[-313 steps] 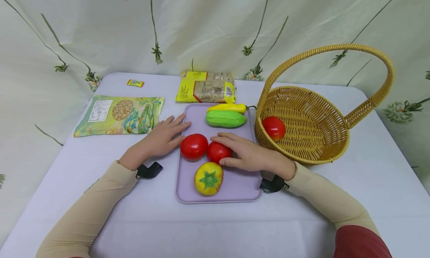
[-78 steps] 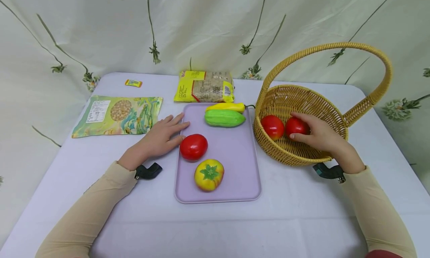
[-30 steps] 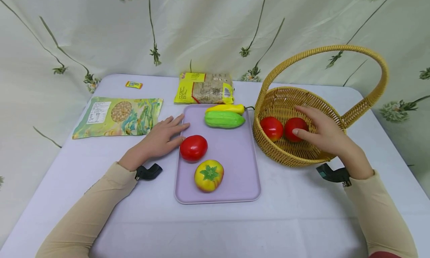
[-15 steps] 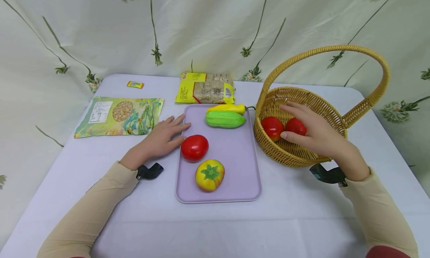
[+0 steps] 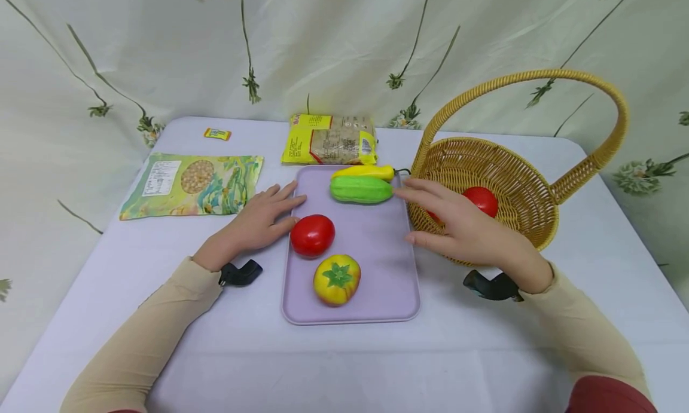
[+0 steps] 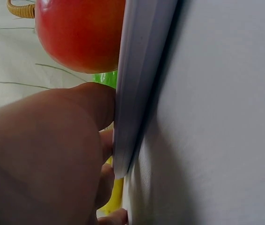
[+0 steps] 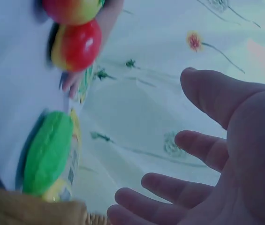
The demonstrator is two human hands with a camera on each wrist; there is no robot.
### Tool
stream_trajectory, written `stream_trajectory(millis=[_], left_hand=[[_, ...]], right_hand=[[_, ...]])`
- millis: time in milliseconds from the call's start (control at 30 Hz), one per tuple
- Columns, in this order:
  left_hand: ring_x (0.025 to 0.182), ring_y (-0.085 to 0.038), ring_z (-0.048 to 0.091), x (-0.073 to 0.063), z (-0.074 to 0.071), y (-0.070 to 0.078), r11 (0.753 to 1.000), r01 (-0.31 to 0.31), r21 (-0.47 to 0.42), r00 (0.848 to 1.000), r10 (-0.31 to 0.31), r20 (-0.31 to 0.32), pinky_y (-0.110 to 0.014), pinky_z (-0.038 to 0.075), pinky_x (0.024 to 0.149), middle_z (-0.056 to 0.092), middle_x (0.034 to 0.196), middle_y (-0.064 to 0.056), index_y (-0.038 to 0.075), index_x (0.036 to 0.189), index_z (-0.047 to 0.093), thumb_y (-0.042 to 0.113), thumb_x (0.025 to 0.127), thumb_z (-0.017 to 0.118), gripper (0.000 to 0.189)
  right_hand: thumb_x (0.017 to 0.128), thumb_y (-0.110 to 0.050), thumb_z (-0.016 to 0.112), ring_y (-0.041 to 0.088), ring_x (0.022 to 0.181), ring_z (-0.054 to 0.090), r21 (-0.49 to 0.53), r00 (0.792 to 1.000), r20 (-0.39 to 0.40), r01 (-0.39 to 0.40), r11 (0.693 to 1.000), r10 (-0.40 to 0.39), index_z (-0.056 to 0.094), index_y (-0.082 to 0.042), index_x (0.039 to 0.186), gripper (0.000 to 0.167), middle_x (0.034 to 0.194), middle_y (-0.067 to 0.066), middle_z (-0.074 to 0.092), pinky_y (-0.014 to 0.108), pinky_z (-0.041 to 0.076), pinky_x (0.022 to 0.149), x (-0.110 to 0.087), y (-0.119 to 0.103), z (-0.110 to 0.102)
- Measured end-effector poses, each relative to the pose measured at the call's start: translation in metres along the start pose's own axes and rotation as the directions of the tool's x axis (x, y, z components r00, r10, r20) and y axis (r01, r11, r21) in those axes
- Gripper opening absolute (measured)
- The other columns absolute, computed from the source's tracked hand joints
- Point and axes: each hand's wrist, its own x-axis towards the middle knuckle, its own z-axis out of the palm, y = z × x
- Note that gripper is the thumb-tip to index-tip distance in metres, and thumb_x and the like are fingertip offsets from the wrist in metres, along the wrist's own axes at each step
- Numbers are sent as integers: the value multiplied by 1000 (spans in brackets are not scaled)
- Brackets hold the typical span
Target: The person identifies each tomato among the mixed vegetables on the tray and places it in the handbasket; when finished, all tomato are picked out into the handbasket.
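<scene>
Lilac in the head view, the tray sat beside the basket (red fruit inside); I judged the left hand, fingers spread, steadied it. Left-wrist view: thumb met the tray. Right-wrist view: right hand empty, fingers apart.

The person's left hand rests, fingers spread, on the left rim of the lilac tray; the right hand hovers, fingers extended, by its right rim.
</scene>
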Motion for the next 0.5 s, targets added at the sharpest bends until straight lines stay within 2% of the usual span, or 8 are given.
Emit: stream_trajectory(millis=[200,300,500], left_hand=[[153,-54,20,0,-1,0,1000,-7,-2,1000,7,-10,-71,16,123,27,169,-16,15,154,47,32,100,57,57],[153,-53,20,0,0,0,1000,-6,2,1000,6,-8,-71,16,123,27,169,-16,15,154,47,32,100,57,57],[154,-53,19,0,0,-1,1000,5,12,1000,-5,-3,-70,16,123,26,169,-15,16,154,47,34,100,57,58]], right_hand=[[93,-34,73,32,150,38,38,994,67,90,995,-92,49,-17,152,66,162,14,40,57,45,114,16,-13,21],[94,-37,72,31,149,40,46,987,103,118,992,-123,49,-19,152,65,162,13,40,56,44,115,22,-18,31],[94,-36,72,28,150,40,97,977,126,162,982,-174,50,-21,152,63,162,12,41,53,42,118,29,-24,46]])
